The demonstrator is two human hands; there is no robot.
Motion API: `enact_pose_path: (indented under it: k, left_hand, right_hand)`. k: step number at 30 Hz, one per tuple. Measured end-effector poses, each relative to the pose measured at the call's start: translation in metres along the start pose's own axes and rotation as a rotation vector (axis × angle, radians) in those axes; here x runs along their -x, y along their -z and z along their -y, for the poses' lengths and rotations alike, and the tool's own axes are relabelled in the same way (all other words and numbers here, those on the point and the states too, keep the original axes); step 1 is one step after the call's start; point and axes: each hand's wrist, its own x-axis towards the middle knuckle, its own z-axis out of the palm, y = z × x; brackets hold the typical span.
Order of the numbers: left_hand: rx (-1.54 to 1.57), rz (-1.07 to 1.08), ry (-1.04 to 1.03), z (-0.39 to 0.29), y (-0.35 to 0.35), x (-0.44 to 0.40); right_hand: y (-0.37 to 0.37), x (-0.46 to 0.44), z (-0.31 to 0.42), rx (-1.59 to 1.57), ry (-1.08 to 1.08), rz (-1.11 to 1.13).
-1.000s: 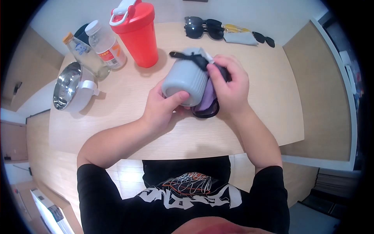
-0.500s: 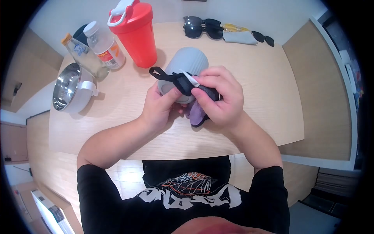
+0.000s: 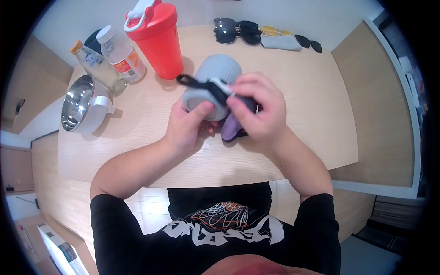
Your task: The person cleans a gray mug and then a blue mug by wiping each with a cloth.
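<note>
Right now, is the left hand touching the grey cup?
Touching. The head view shows it: the left hand has its thumb laid over the flat end of the grey cup, no gap visible.

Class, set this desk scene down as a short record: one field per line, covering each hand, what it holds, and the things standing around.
Left hand: gripping a ribbed grey container, tilted with its base toward the wearer
Right hand: pinching a black-and-purple cloth item with a black strap, against the container
Back left: red shaker, white-capped bottle, orange-capped bottle
Left edge: steel-lined white cup
Far side: dark sunglasses, grey pouch
Surface: pale wooden table
Unclear: blurred strap details
</note>
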Motion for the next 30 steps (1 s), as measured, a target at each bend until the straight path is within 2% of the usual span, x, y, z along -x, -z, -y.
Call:
enact_pose_path:
  k: [4,6,7,9,10,13,20,22,24,27,30]
  left_hand:
    - [-0.017,-0.088,-0.097,-0.002,-0.018,-0.003]
    - [0.065,0.010,-0.049,0.000,-0.009,-0.002]
    - [0.106,0.060,-0.025,0.001,-0.003,-0.001]
    - [-0.017,0.048,-0.014,-0.001,0.000,0.000]
    - [-0.093,0.020,-0.041,-0.002,-0.005,0.002]
    - [-0.191,-0.015,-0.045,-0.006,-0.012,0.005]
    - [-0.180,-0.017,-0.015,-0.007,-0.012,0.002]
    - [-0.126,-0.034,-0.002,-0.006,-0.012,0.001]
    - [-0.062,-0.056,0.008,0.000,-0.007,0.000]
    - [0.076,-0.068,-0.004,0.001,-0.011,-0.004]
    - [0.100,0.057,-0.005,0.006,0.004,-0.004]
  right_hand:
    - [-0.003,0.003,0.008,-0.029,0.163,0.047]
    - [-0.004,0.003,0.008,0.000,0.167,0.006]
    - [-0.003,0.002,0.004,0.043,0.112,-0.044]
    - [0.001,-0.003,-0.012,0.130,0.007,-0.144]
    - [0.004,-0.006,-0.019,0.086,-0.123,-0.187]
    - [0.010,-0.013,-0.030,-0.022,-0.214,-0.224]
    - [0.010,-0.010,-0.026,0.134,-0.058,-0.100]
    - [0.004,-0.006,-0.008,0.047,-0.060,-0.049]
    - [0.002,-0.002,0.006,0.027,0.043,0.015]
    - [-0.008,0.003,0.012,0.054,0.186,0.000]
    - [-0.008,0.003,0.004,0.114,0.131,-0.095]
